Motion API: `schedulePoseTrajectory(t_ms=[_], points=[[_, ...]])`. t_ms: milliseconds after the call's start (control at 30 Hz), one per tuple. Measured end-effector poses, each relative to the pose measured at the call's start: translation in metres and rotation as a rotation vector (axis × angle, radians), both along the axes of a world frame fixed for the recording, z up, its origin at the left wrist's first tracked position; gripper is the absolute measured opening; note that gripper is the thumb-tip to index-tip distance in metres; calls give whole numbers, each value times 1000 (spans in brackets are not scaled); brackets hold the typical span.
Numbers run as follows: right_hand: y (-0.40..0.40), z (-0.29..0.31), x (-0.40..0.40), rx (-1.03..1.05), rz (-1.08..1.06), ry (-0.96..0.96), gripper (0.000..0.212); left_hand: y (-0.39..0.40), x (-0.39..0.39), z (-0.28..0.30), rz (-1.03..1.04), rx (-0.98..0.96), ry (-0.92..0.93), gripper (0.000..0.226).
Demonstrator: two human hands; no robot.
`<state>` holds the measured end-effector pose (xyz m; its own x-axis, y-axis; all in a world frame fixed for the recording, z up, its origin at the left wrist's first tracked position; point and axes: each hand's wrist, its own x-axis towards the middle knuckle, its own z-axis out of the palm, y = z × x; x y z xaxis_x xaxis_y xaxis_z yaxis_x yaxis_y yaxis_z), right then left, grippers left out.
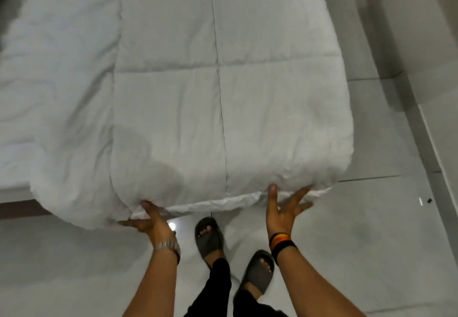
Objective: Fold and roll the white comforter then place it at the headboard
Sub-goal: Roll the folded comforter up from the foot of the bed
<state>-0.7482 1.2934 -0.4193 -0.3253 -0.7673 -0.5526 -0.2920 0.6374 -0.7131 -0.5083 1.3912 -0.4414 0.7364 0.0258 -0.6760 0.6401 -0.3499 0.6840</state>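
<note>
1. Room: pale glossy tiled floor [347, 230] across the lower frame and up the right side; bed [49, 93] fills the upper left
2. White comforter [223, 106]: lies folded lengthwise into a long strip, centre of frame, near end overhanging the bed's foot
3. Left hand [148, 220]: fingers under the strip's near edge, thumb on top, grasping it
4. Right hand [282, 207]: likewise at the near edge, fingers splayed beneath
5. Progress: folding appears done; rolling and placing at the headboard remain
6. Clearance: open floor around the sandalled feet [210, 237]; strip runs clear toward the frame's top
</note>
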Motion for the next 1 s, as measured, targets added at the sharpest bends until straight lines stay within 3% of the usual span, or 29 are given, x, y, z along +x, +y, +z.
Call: schedulePoseTrajectory(t_ms=[33,133,200,267,400,533,567,633,700,800,933,1000], points=[[-10,-11,6,-60,-9,-2,113,-7,6,-13,35,-84,22,117],[-37,-45,16,-151,-61,-13,115,-33,16,-35,162,-187,23,82],[-46,-65,19,-209,-125,-24,118,-41,21,-49,170,-240,36,83],[-53,-76,20,-211,-180,-38,127,-49,17,-49,253,-413,36,69],[-62,-83,26,-136,-248,-113,127,-56,22,-48,259,-339,-9,43],[-62,-86,30,-216,-303,-161,130,-50,26,-48,152,-309,-38,24],[-60,-86,31,-239,-332,-181,136,-49,26,-43,146,-325,-24,25],[-54,-84,33,-244,-391,-280,141,-41,28,-40,129,-378,-7,50],[-45,-70,31,-243,-430,-412,134,-27,31,-33,120,-430,-13,74],[-22,-26,29,-286,-456,-454,123,3,26,13,134,-366,-97,86],[26,76,17,-186,-481,-268,114,52,8,112,94,-228,-223,126],[38,135,12,-136,-497,-139,107,61,4,174,50,-208,-262,131]])
